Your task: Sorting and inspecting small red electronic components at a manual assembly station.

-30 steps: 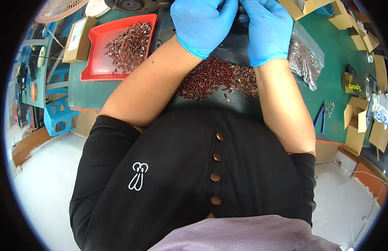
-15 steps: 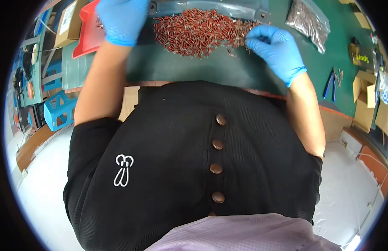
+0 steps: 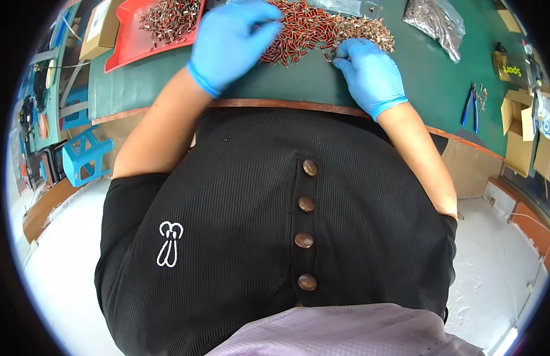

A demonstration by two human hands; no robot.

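A heap of small red-brown cylindrical parts with thin wire leads (image 3: 322,28) lies on the green table mat (image 3: 150,83) in front of me. My left hand (image 3: 233,43), in a blue glove, hovers over the heap's left end, thumb and forefinger pinched on one small part. My right hand (image 3: 369,72), also gloved, rests on the mat at the heap's near right edge. Its curled fingertips touch the parts, and I cannot see if they hold one.
A red tray (image 3: 132,47) with more such parts sits at the far left, next to a cardboard box (image 3: 100,26). A clear bag of parts (image 3: 435,21), blue pliers (image 3: 471,107) and open cardboard boxes (image 3: 518,133) are to the right. A blue stool (image 3: 85,155) stands below the table on the left.
My left hand has come back from near the red tray to the heap's left end. My right hand has stayed at the heap's right edge.
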